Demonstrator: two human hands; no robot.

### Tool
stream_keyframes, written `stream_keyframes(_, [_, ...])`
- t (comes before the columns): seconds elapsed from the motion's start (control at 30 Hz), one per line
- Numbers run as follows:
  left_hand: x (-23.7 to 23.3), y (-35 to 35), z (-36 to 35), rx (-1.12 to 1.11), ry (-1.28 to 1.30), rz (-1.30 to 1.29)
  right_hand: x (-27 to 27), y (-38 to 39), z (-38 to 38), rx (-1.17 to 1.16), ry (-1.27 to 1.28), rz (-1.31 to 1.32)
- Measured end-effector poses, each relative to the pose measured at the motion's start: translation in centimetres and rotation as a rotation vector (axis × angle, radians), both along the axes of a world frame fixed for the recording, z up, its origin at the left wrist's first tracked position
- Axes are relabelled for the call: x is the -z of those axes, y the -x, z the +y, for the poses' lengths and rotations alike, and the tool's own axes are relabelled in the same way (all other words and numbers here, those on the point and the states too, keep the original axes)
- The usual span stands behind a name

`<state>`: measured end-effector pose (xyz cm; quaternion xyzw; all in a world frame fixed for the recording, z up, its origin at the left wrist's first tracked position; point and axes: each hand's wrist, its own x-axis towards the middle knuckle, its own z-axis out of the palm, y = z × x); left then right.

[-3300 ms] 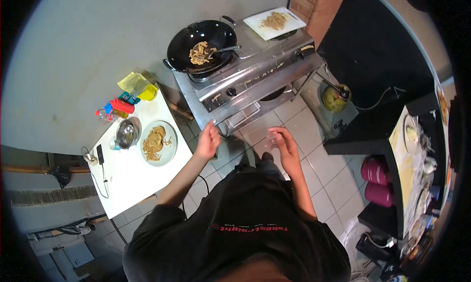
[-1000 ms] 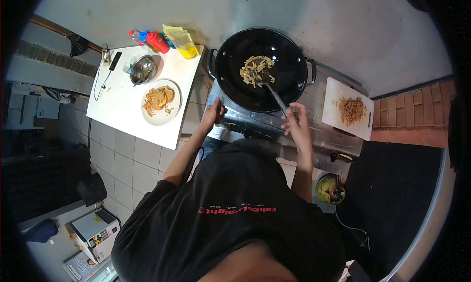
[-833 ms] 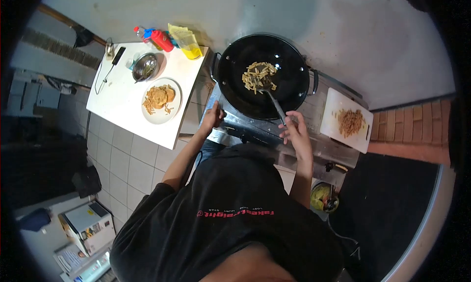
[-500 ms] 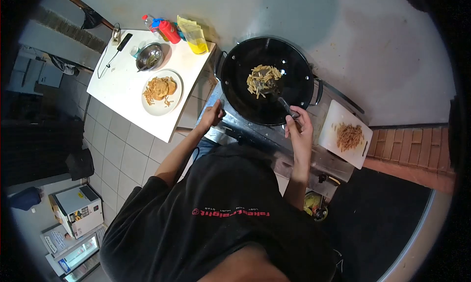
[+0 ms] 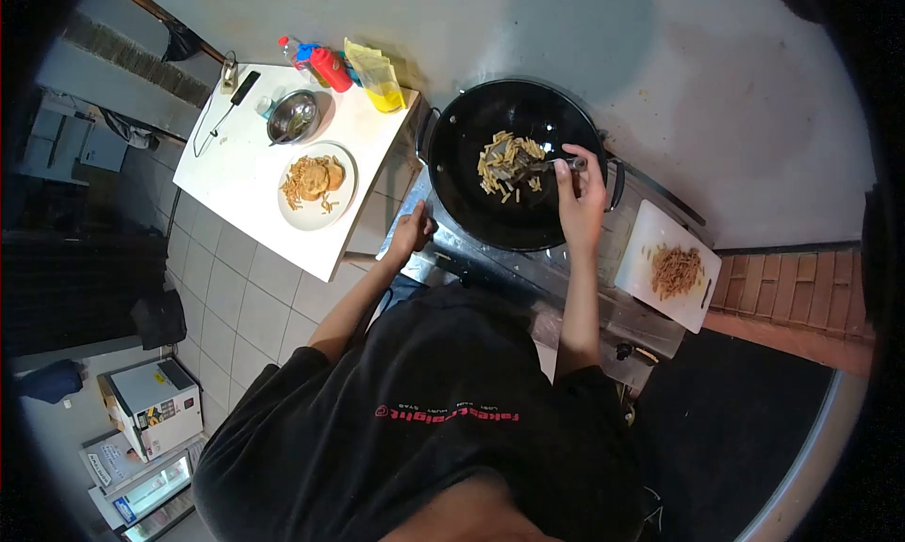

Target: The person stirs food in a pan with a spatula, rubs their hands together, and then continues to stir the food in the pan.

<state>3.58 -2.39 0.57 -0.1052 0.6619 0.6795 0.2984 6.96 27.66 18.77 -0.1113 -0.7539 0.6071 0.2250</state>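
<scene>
A large black wok (image 5: 471, 217) stands on the metal stove, with pale strips of food like fries (image 5: 500, 170) heaped in its middle. My right hand (image 5: 583, 184) reaches over the wok's right side, closed around the handle of a spatula (image 5: 528, 169). Its head lies among the strips, partly hidden by them. Beside the stove's left front edge is my left hand (image 5: 412, 233), apart from the wok. Its fingers are curled in and nothing shows in them.
Left, a white table (image 5: 311, 245) bears a plate of food (image 5: 311, 223), a metal bowl (image 5: 294, 118), a red squeeze bottle (image 5: 330, 71) and a yellow pouch (image 5: 377, 75). On the right, a white cutting board (image 5: 636, 259) holds browned strips (image 5: 676, 271).
My right hand has moved up and further over the wok, swinging the spatula's handle from slanting to nearly level. The strips have shifted a little. My left hand has stayed by the stove edge.
</scene>
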Motion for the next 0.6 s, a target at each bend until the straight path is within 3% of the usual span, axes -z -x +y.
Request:
stream_keyframes(0.1, [-0.4, -0.1, 0.6, -0.088, 0.043, 0.008, 0.8, 1.7, 0.3, 0.017, -0.224, -0.116])
stream_keyframes(0.3, [-1.0, -0.5, 0.5, -0.078, 0.074, 0.004, -4.6, 0.7, 0.0, -0.053, -0.436, -0.293])
stream_keyframes(0.37, [-1.2, 0.1, 1.0, -0.090, 0.057, 0.015, -5.1, 0.4, 0.1, -0.157, -0.505, -0.100])
stream_keyframes(0.6, [-1.5, -0.3, 1.0, -0.113, 0.077, -0.015, -3.9, -2.8, -0.5, -0.355, -0.701, -0.034])
